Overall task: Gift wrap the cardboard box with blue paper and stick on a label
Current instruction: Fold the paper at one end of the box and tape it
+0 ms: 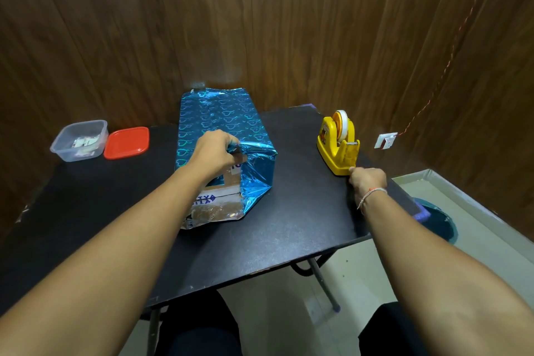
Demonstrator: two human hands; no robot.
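The cardboard box (219, 202) lies lengthwise in the middle of the black table (289, 228). Shiny blue paper (219, 115) with a heart pattern covers its top and sides. Its near end is uncovered, showing brown card and tape. My left hand (213, 153) grips the crumpled upper flap of paper at that end. My right hand (368, 182) is curled at the front foot of the yellow tape dispenser (336, 150), thumb and finger pinched together just below the cutter as on a tape strip. The clear tape itself is hard to make out.
A clear plastic tub (79, 140) with small white labels inside stands at the far left, its red lid (127, 142) beside it. Wooden walls close in behind and to the right. Blue paper (439, 222) lies on the floor past the table's right edge.
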